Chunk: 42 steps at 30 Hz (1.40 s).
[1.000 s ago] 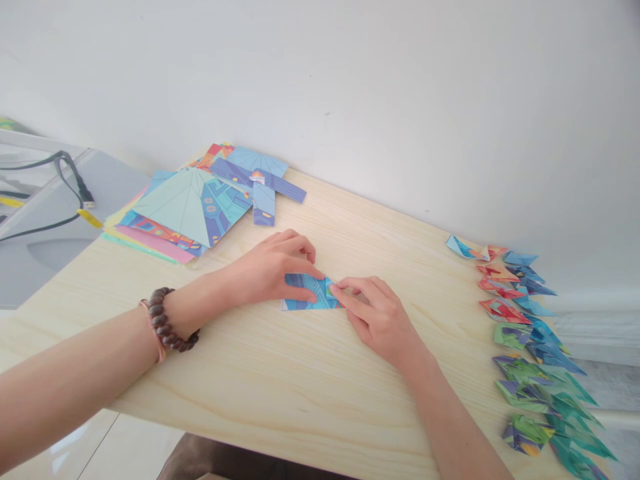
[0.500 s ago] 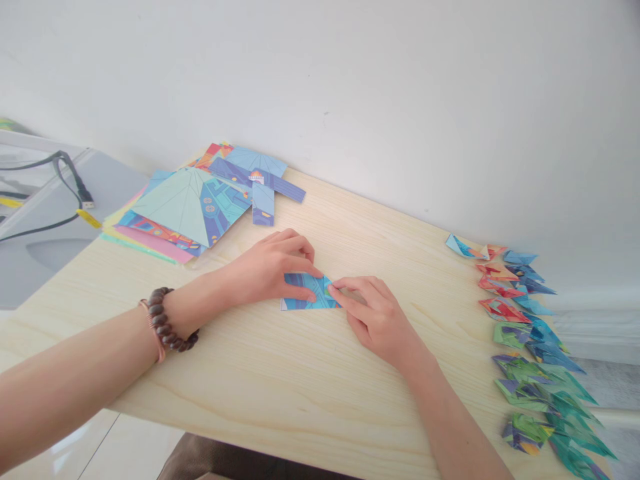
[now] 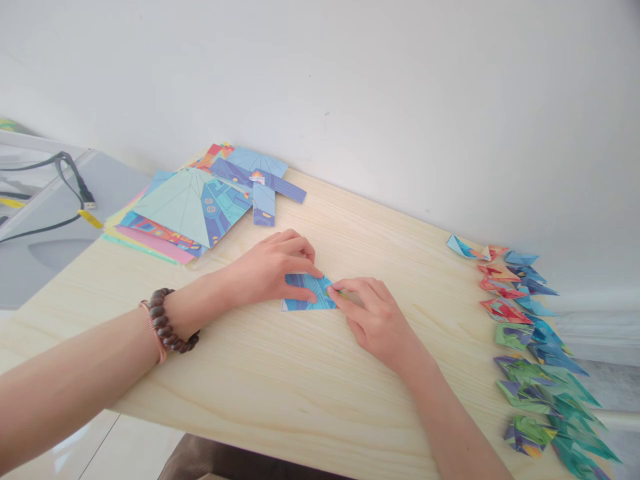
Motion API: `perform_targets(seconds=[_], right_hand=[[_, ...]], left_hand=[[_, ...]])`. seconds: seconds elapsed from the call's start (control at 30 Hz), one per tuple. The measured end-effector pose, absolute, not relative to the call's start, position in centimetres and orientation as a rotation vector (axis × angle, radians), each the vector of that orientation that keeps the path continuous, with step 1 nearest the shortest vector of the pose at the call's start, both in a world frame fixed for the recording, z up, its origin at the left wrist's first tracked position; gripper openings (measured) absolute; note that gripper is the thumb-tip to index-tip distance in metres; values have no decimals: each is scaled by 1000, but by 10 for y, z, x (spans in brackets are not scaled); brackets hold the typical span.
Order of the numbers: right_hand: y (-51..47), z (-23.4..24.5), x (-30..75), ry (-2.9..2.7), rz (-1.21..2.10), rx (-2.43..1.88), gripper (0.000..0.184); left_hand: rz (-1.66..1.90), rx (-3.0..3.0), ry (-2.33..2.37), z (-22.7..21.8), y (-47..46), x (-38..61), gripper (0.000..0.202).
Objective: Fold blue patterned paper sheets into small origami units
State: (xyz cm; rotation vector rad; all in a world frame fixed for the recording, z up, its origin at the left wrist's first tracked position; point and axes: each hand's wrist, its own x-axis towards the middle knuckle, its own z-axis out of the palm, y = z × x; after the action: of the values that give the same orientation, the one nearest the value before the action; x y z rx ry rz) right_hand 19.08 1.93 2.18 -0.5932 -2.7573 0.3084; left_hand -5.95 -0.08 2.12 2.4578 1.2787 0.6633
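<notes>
A blue patterned sheet of origami paper point(image 3: 299, 293), folded into a small flat shape, lies on the wooden table between my hands. My left hand point(image 3: 274, 267) holds it down from the left, index fingertip on the upper edge and thumb across its face. My right hand point(image 3: 373, 312) pinches the paper's right corner between thumb and index finger. That corner is partly lifted, and a bit of green shows at the fingertips. The fingers hide the exact shape of the fold there.
Patterned paper sheets point(image 3: 175, 200) are stacked at the back left, with narrow strips point(image 3: 263, 203) on top. Folded paper pieces point(image 3: 525, 393) line the right side in two columns. A black cable point(image 3: 65, 177) lies on a grey surface at far left. A wall stands behind.
My right fingers have shifted slightly, and the paper's right corner has come up with them. My left hand keeps its place on the paper.
</notes>
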Motion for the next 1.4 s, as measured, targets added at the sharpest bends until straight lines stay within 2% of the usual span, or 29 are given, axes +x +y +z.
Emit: perform_targets(seconds=[0.5,0.87,1.17,1.4], right_hand=[[10,17,187,-2683,256,-662,34],[7,13,193,-2687,47,-707,36],[5,15,192,-2709,124,-738,39],[6,18,191,-2687,151,-720,33]], left_hand=[[691,2458,1273,18,0,-61,29],[582,2642,1245,20,-4,-47,34],[442,2726,1158,29,5,-52,32],[421,2728,1229,27,2,-52,32]])
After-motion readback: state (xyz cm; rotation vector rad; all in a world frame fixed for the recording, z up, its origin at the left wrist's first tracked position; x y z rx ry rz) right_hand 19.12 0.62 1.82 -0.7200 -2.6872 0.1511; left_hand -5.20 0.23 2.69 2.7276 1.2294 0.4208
